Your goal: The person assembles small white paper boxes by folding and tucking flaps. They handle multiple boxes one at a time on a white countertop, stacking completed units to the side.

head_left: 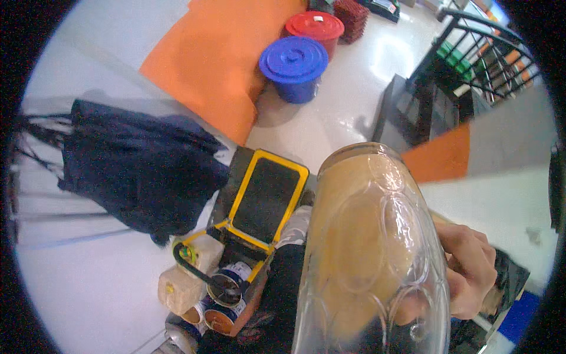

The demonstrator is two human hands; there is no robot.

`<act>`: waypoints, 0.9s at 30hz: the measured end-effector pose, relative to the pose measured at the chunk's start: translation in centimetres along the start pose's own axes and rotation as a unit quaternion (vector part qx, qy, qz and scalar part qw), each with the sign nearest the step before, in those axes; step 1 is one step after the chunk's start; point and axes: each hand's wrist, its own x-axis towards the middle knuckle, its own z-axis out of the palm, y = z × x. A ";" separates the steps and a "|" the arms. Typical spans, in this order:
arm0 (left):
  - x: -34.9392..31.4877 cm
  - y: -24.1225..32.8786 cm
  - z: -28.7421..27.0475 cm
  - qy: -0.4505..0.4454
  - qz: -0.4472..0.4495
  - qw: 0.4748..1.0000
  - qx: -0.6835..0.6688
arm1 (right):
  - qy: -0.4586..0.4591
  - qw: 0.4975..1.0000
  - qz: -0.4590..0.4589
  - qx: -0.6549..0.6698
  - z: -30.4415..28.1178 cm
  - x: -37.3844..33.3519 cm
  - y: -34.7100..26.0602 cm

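A large clear glass (377, 236) with a pattern of pressed ovals fills the lower middle, very near the camera. Beige-brown drink shows inside it. The glass leans, its thick end pointing away from me and its other end cut off by the lower edge. My right hand (469, 268) is closed round its right side, and some fingers show blurred through the glass. I cannot make out my left hand; dark clothing (280, 295) and a shoe (295, 227) appear left of the glass.
Left of me stand a yellow-framed folding step stool (268, 197), paint cans (227, 312) and whitish jerrycans (180, 289). A dark cloth item (141, 165) hangs at the wall. Farther off are lidded blue (295, 71) and red (321, 26) buckets. Black steps (413, 109) with a railing (489, 53) rise at right.
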 end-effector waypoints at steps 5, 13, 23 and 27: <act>7.3 19.9 -3.5 0.020 0.040 0.999 0.021 | 0.018 0.997 0.063 -0.044 -3.0 9.1 11.8; 21.7 37.5 -9.0 0.089 -0.046 0.980 -0.172 | 0.215 0.975 0.039 -0.041 -1.5 19.8 33.5; 39.0 58.8 -3.3 -0.075 0.026 0.969 -0.234 | 0.084 0.995 0.059 -0.015 -13.0 30.4 61.7; 46.3 69.1 -1.6 -0.031 0.111 0.991 -0.074 | 0.084 0.993 0.084 -0.018 -16.8 33.7 71.8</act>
